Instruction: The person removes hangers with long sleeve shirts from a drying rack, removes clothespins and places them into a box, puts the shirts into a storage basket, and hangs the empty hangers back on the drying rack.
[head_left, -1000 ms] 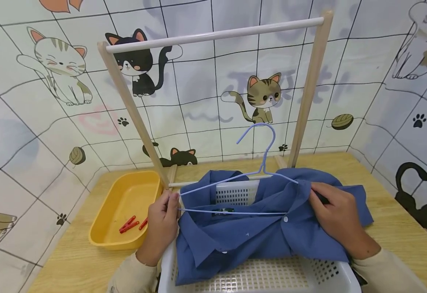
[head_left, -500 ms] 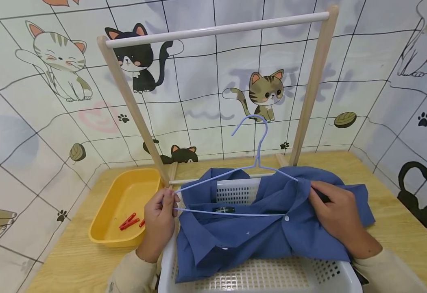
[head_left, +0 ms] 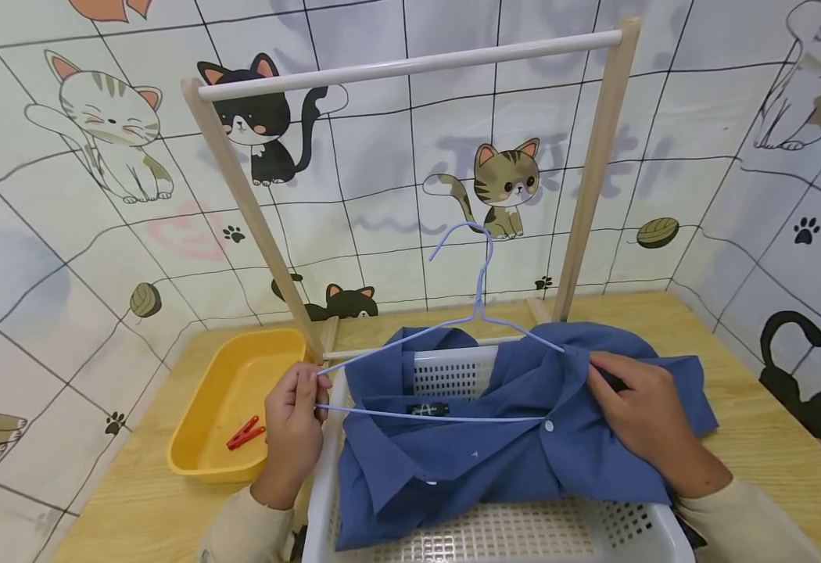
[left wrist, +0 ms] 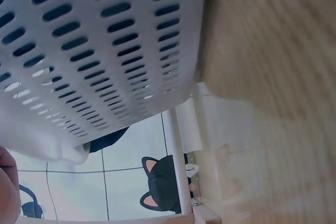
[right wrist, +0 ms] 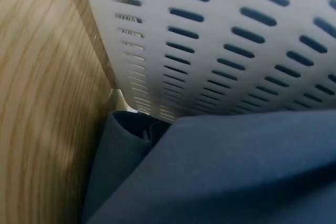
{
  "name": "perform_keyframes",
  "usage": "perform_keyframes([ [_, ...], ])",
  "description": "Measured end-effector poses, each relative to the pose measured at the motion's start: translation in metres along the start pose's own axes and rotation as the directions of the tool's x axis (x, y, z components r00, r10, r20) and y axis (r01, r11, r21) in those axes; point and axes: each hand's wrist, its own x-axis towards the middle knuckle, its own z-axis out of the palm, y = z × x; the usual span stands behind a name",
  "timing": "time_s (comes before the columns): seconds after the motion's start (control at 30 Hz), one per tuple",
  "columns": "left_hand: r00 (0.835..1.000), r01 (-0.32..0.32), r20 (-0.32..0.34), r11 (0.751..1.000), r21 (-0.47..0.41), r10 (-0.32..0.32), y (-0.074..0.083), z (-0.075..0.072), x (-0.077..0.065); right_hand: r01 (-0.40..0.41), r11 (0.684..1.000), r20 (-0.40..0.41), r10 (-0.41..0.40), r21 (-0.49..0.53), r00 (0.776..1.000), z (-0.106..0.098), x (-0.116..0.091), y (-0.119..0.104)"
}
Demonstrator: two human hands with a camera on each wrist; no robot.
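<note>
A blue button-up shirt (head_left: pixel 467 461) lies over a white perforated basket (head_left: pixel 495 536), its collar label facing up. The purple wire hanger (head_left: pixel 479 301) stands hook-up over the shirt, its right end inside the shirt's right shoulder. At the hanger's left end, my left hand (head_left: pixel 296 426) pinches the wire between thumb and fingers, just outside the basket's left rim. My right hand (head_left: pixel 643 407) grips the shirt cloth by the hanger's right end, which the fabric hides. The right wrist view shows draped shirt cloth (right wrist: pixel 220 166) against the basket wall (right wrist: pixel 210 40).
Behind the basket stands a wooden rack with a white top bar (head_left: pixel 410 66). A yellow tray (head_left: pixel 199 438) with red clothespins (head_left: pixel 245 432) sits to the left on the wooden table (head_left: pixel 125 500). Cat-patterned cloth walls surround the table.
The hanger has shifted left, its hook moving left with my left hand, which has drawn outward past the basket's rim. My right hand stays nearly in place on the shirt.
</note>
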Motion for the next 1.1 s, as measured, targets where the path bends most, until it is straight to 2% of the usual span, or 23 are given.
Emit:
perform_keyframes([
  [0.13,1.0,0.004,0.0,0.991,-0.133,-0.004,0.002,-0.003,0.004,0.001,1.0,0.025,-0.002,0.01,1.0,-0.001,0.0,0.0],
  [0.23,1.0,0.01,-0.004,0.985,-0.174,-0.011,0.004,-0.004,0.008,0.01,1.0,0.034,-0.01,0.008,0.999,-0.002,0.001,0.001],
  [0.43,0.999,-0.022,-0.036,0.988,-0.151,0.017,0.007,-0.007,0.011,0.02,1.0,0.081,-0.018,-0.02,0.997,-0.002,0.001,0.002],
  [0.6,0.998,-0.037,-0.058,0.99,-0.138,0.03,0.008,-0.01,0.015,0.054,0.999,0.08,-0.054,-0.001,0.995,-0.002,0.003,0.003],
  [0.77,0.996,-0.038,-0.08,0.993,-0.108,0.029,0.009,-0.013,0.015,0.083,0.996,0.094,-0.082,-0.011,0.992,-0.001,0.003,0.004],
  [0.93,0.996,-0.037,-0.084,0.991,-0.126,0.027,0.01,-0.015,0.016,0.1,0.995,0.094,-0.1,0.003,0.991,-0.002,0.001,0.005],
  [1.1,0.994,-0.027,-0.105,0.996,-0.084,0.018,0.011,-0.018,0.016,0.097,0.995,0.112,-0.097,0.004,0.989,-0.002,0.001,0.004],
])
